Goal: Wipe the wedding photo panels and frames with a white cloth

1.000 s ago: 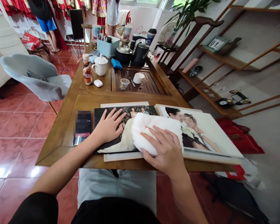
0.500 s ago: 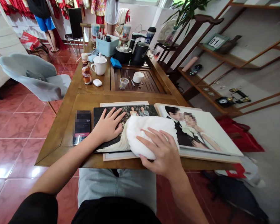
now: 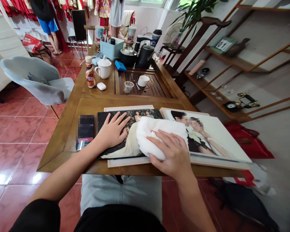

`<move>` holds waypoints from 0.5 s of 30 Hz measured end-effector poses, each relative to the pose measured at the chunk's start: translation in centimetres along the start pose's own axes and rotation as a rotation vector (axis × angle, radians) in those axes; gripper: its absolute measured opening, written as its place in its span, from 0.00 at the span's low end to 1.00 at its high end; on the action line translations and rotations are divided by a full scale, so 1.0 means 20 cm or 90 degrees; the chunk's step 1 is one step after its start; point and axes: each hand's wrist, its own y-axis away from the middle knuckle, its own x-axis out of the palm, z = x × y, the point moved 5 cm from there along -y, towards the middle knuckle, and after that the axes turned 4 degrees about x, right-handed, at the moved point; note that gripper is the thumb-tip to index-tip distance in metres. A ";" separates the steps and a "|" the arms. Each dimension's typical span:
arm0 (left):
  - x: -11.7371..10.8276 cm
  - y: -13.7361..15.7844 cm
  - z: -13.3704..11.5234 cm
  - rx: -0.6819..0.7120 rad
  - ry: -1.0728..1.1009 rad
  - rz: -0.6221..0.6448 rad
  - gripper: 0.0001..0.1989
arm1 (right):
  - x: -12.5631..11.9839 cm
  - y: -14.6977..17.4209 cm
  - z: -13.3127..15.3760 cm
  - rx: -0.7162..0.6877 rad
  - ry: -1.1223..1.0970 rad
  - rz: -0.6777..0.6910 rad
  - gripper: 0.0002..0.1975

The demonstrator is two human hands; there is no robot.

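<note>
Flat on the left side of a dark wedding photo panel (image 3: 119, 149) lies my left hand (image 3: 112, 131), open, its fingers spread. My right hand (image 3: 170, 151) grips a thick, folded white cloth (image 3: 145, 137), pressed onto the panel's right part. The cloth covers part of the pictured couple and overlaps the edge of a second, lighter wedding photo panel (image 3: 228, 141) to the right. Pale wooden frames (image 3: 125, 162) show beneath the panels. A phone (image 3: 85, 132) rests on the table just left of my left hand.
On the wooden table (image 3: 94, 103) beyond stand a coffee bottle (image 3: 90, 72), a lidded white mug (image 3: 103, 67), a white earbud case (image 3: 101, 86), a small plastic cup (image 3: 128, 87) and a black kettle (image 3: 145, 55). A grey chair (image 3: 36, 80) is at left, wooden shelving (image 3: 232, 56) at right. Two people stand far back.
My right hand and the white cloth have slid a little to the right and slightly away from me across the photo panel. My left hand has stayed in place.
</note>
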 end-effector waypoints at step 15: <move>0.00 0.00 0.00 0.005 0.002 -0.010 0.28 | 0.02 0.00 0.04 0.006 -0.014 0.021 0.20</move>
